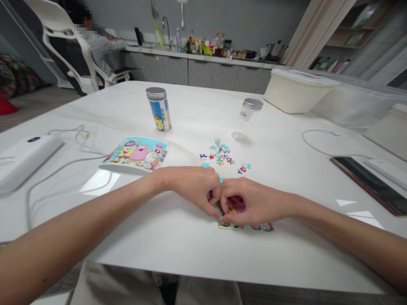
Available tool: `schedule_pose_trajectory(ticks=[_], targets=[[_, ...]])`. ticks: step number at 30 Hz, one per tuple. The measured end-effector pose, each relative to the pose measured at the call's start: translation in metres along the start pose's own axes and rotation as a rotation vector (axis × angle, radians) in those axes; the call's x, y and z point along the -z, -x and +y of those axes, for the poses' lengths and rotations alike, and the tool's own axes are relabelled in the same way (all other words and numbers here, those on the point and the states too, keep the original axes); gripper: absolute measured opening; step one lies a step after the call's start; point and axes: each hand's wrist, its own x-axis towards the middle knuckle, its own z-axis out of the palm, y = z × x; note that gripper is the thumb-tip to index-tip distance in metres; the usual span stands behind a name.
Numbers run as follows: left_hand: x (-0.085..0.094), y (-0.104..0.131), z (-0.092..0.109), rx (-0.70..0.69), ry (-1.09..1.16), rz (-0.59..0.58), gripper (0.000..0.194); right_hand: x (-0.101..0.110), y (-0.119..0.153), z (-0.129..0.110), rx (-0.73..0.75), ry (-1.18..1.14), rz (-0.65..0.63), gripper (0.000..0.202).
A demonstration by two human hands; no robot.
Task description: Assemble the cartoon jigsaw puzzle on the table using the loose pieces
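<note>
Where a flat, multicoloured, cardboard-looking jigsaw [254, 227] lies on the glossy white table [159, 241], left hand [197, 186] and right hand [257, 199] meet over its left edge, fingertips pinched; can't tell if clamping a piece. Probably light, stiff, separable; hold by edges. Small blue-red loose pieces [221, 149] beyond.

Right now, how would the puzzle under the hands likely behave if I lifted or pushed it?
The puzzle is probably light, since its near edge looks thin. Lifted, it may sag or split at its joins, as the loose pieces nearby are small. Pushed, it would likely slide, as the white table looks smooth and glossy.
</note>
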Motion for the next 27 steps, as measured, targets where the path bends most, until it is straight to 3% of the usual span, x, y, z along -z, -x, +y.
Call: schedule_pose_trajectory(ticks=[9,14,18,22,27], targets=[[-0.001,0.0,0.001,0.038,0.049,-0.008,0.039,0.001,0.0,-0.003,0.005,-0.003,-0.003,0.016],[0.005,0.004,0.002,0.024,0.128,-0.002,0.031,0.002,0.0,-0.005,-0.04,-0.113,0.042,0.014],[0.012,0.005,-0.003,0.004,0.086,0.077,0.025,0.008,-0.001,0.003,-0.002,-0.244,0.292,0.023],[0.009,0.003,-0.011,0.127,-0.265,0.246,0.015,0.015,-0.004,0.02,0.002,-0.365,0.607,0.031],[0.001,0.001,-0.014,0.12,-0.555,0.199,0.034,0.02,-0.009,0.035,-0.139,-0.517,0.809,0.031]])
